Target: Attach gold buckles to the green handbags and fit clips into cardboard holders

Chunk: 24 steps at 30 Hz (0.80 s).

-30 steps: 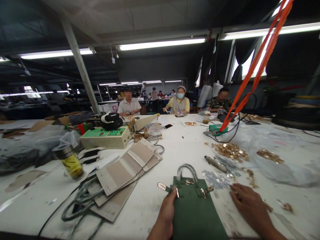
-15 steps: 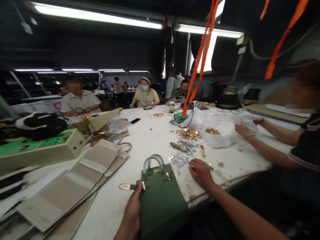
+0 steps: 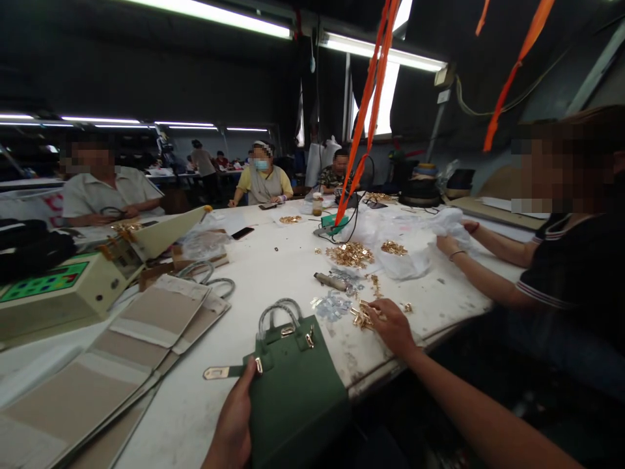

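A small green handbag (image 3: 297, 384) with two looped handles (image 3: 279, 312) and gold fittings leans at the table's front edge. My left hand (image 3: 233, 417) grips its left side, thumb on the front near a gold clasp. A strap with a gold plate (image 3: 216, 372) sticks out to the left. My right hand (image 3: 393, 326) is over a small heap of gold metal fittings (image 3: 360, 319), thumb and fingers pinched on a gold metal fitting (image 3: 365, 305). Flat silver metal plates (image 3: 332, 305) lie just left of that heap, beside a grey tool with a cylindrical handle (image 3: 331, 281).
Stacked beige panels (image 3: 141, 332) and a machine with a green control panel (image 3: 53, 286) occupy the left. Farther back are gold fittings (image 3: 349, 254), a plastic bag (image 3: 405, 262) and a phone (image 3: 243, 232). Orange strips (image 3: 366, 111) hang overhead. A co-worker (image 3: 551, 254) handles plastic at right.
My right hand has lifted from the gold fittings it covered and now pinches one. The view has turned right, shifting everything leftward. My left hand keeps its hold on the handbag.
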{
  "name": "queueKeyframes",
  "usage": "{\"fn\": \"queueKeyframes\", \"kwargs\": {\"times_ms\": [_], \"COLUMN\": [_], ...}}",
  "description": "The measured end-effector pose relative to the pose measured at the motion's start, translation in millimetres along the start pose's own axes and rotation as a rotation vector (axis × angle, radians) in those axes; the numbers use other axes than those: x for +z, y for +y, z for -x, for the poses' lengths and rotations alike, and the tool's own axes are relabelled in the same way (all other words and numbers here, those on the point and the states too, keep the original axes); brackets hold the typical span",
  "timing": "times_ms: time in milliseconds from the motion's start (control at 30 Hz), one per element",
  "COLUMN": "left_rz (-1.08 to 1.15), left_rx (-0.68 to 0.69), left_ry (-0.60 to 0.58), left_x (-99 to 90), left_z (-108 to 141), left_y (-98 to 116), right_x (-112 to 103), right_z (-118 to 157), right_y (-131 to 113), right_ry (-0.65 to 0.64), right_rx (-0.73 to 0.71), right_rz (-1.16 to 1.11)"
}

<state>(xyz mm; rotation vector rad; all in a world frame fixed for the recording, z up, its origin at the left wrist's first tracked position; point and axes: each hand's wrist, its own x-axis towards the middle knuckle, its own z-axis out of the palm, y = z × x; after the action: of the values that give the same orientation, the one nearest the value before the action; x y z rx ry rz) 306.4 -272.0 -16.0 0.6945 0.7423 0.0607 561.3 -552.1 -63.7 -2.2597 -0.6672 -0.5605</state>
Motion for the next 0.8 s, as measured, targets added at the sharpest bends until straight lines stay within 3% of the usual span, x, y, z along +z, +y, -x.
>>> {"fn": "queueKeyframes", "kwargs": {"times_ms": [200,400,533,700,800], "left_rz": [0.026,0.034,0.048,0.13,0.158], "left_rx": [-0.005,-0.004,0.004,-0.003,0.036], "left_ry": [-0.011,-0.04,-0.028,-0.104,-0.154], "left_x": [-0.9,-4.5,-3.7,-5.2,-6.6], "left_z": [-1.0,-2.0,0.1,5.9,8.4], "left_y": [-0.2,-2.0,-1.9,-2.3,-3.6], "right_x": [-13.7,-0.3,0.3,-8.6,-8.9], "right_z": [-37.5,-61.1,-60.4,-54.0,-55.8], "right_y": [43.6,51.4,48.5,48.4,46.3], "right_ry": [-0.098,-0.262,-0.306,-0.354,-0.246], "right_rx": [0.26,0.369,0.388,0.338,0.327], "right_rz": [0.157,0.285,0.308,0.264,0.133]}}
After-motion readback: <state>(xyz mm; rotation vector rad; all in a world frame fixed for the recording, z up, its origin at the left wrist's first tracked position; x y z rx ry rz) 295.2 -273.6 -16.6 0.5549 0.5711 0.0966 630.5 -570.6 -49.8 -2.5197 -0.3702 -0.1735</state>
